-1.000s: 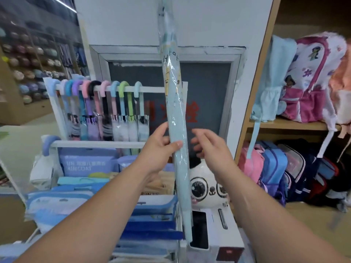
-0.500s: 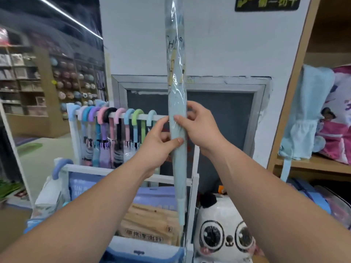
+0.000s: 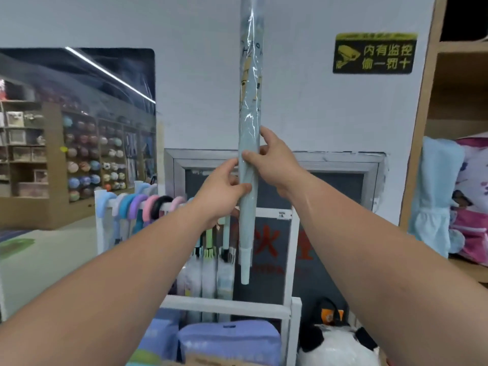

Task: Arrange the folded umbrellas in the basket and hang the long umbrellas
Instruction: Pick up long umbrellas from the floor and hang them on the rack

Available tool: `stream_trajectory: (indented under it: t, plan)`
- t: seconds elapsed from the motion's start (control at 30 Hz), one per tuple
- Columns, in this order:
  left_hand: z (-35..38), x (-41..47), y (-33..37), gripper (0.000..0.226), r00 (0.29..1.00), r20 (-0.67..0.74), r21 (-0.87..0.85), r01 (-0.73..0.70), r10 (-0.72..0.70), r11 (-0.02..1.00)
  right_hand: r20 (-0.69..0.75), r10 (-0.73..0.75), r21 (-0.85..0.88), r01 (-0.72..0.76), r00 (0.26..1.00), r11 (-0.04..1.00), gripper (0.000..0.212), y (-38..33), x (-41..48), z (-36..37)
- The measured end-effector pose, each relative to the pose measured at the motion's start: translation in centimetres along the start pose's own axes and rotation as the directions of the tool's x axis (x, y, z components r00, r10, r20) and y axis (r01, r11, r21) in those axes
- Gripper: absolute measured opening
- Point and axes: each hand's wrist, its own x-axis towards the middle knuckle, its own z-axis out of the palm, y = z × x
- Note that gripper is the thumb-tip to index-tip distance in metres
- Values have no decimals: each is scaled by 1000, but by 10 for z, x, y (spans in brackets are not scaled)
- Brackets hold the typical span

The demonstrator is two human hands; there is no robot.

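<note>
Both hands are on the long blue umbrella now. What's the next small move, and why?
Probably lower the umbrella toward the bare stretch of the top rail, right of the hooked handles. The left hand and right hand grip it upright, tip down, in front of that rail; its top end is out of frame, so the hook's facing cannot be checked.

Long umbrella [image 3: 249,122]: pale blue, rolled tight in a clear plastic sleeve with a cartoon print. It stands upright, blunt end down.
Its place: in the air before the rack [image 3: 288,260], gripped mid-shaft by the left hand [image 3: 221,192] and right hand [image 3: 274,165].
Hung umbrellas [image 3: 148,207]: curved blue, purple, pink and black handles hooked in a row from the left end of the rack's top rail.
</note>
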Motion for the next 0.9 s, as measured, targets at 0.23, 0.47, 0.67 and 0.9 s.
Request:
stream_trajectory:
  t: [0.23, 0.47, 0.67, 0.9]
  plan:
    - [-26, 55, 4, 47, 997, 64, -38, -45, 47, 998, -136, -2, -50, -4, 991, 999, 64, -6, 39, 12]
    - [-31, 97, 10, 46, 987, 101, 4, -124, 123, 992, -226, -24, -119, -3, 974, 993, 53, 2, 71, 9]
    - [-31, 135, 31, 46, 981, 79, 18, -180, 178, 984, -208, -77, -120, 52, 975, 991, 50, -12, 113, -11]
    - [-28, 161, 21, 45, 982, -13, 49, -188, 189, 981, -203, -133, -141, 105, 970, 984, 57, -4, 136, -6]
